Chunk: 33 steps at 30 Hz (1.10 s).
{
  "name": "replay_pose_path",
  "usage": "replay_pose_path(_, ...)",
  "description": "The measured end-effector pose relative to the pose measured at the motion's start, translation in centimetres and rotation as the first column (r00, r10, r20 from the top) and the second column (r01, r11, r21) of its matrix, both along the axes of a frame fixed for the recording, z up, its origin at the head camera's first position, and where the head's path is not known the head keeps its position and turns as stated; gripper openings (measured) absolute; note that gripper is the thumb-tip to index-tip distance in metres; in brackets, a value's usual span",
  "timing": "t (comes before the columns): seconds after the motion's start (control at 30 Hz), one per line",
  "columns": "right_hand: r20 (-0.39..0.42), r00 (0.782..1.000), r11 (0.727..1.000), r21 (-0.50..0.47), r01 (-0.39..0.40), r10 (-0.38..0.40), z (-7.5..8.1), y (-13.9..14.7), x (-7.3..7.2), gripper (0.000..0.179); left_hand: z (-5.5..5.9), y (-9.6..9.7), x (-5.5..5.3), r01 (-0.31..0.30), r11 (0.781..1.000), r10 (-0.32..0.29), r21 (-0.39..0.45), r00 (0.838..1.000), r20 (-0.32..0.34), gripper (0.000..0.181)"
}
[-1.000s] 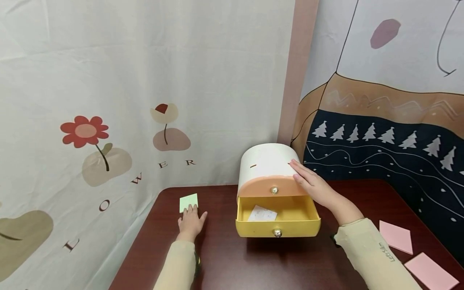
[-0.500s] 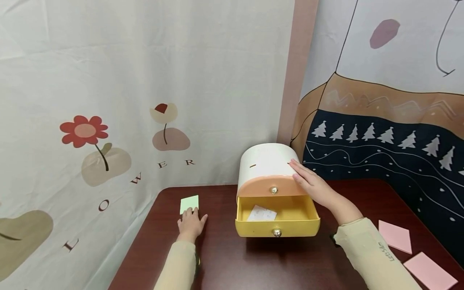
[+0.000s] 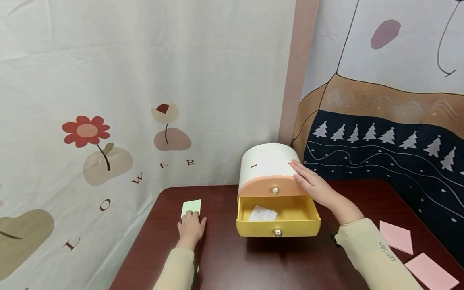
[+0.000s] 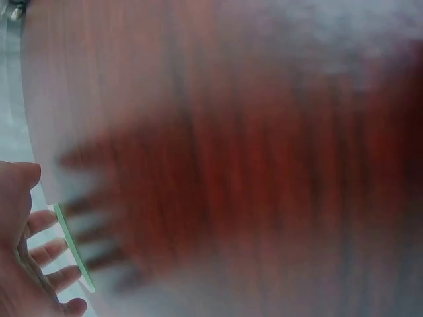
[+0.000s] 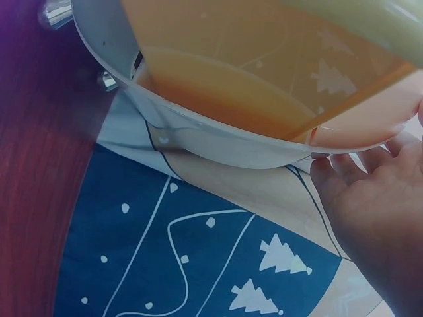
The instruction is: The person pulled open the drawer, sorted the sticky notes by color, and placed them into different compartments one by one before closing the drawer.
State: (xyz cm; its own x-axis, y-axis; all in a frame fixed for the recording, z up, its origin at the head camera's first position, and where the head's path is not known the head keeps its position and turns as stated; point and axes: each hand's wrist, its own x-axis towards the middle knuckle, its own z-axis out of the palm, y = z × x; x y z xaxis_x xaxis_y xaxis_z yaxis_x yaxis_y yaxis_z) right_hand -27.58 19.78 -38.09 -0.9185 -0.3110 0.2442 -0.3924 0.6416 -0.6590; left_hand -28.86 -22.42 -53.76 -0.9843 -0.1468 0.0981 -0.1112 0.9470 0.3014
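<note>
A light green sticky note pad (image 3: 191, 206) lies on the dark red table at the left, and in the left wrist view its green edge (image 4: 74, 244) shows at the fingertips. My left hand (image 3: 191, 229) has its fingertips on the near edge of that pad, thumb held apart. To the right stands a small white round-topped drawer box (image 3: 268, 161) with an orange upper drawer. Its yellow lower drawer (image 3: 293, 228) is pulled out, and a white patterned piece of paper (image 3: 262, 213) lies inside. My right hand (image 3: 316, 186) rests with straight fingers on the box's right top side.
Two pink sticky note pads (image 3: 396, 237) lie by the right sleeve, near the table's right edge. Behind the dark red table (image 3: 224, 257) hangs a pale flower-printed curtain (image 3: 217, 80). A navy fabric with white trees (image 3: 362, 157) borders the right side.
My left hand and the green sticky note pad have slid slightly toward me. The right hand, the box and its pulled-out drawer have stayed in place.
</note>
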Motion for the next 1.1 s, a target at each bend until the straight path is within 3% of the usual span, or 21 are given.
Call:
replay_pose_path(0.2,0.004,1.0,1.0,-0.002,0.007,-0.007,-0.1,0.3,0.0,0.053,0.0,0.3,0.4,0.012,0.999,-0.013,-0.046,1.0,-0.026,0.042)
replay_pose_path(0.33,0.005,1.0,1.0,-0.007,0.004,-0.004,-0.2,0.2,-0.1,0.053,0.4,0.2,0.6,0.008,0.998,-0.013,-0.061,0.997,-0.076,0.035)
replay_pose_path(0.43,0.002,1.0,1.0,-0.008,0.0,0.0,-0.2,0.2,-0.2,0.053,0.7,-0.2,0.7,-0.017,1.0,0.015,-0.011,0.993,-0.12,0.03)
replay_pose_path(0.53,-0.001,1.0,1.0,-0.006,0.002,-0.002,-0.2,0.1,-0.3,0.053,0.5,-0.9,0.4,-0.08,0.992,0.093,0.1,0.987,-0.128,0.036)
replay_pose_path(0.63,-0.002,1.0,1.0,-0.003,0.006,-0.006,-0.1,0.1,-0.3,0.053,0.0,-1.6,0.0,-0.16,0.968,0.183,0.194,0.978,-0.104,0.053)
replay_pose_path(0.73,0.007,1.0,1.0,-0.007,0.005,-0.005,-0.1,0.1,-0.2,0.053,-0.3,-2.2,-0.1,-0.222,0.951,0.237,0.217,0.97,-0.047,0.069)
replay_pose_path(0.9,0.008,1.0,1.0,-0.01,0.006,-0.006,0.0,0.1,-0.2,0.053,-0.2,-2.5,-0.4,-0.245,0.948,0.247,0.204,0.969,0.016,0.078)
replay_pose_path(1.1,0.014,1.0,1.0,-0.012,0.002,-0.001,-0.1,0.0,-0.2,0.053,-0.2,-2.3,-0.6,-0.228,0.959,0.227,0.166,0.974,0.029,0.064)
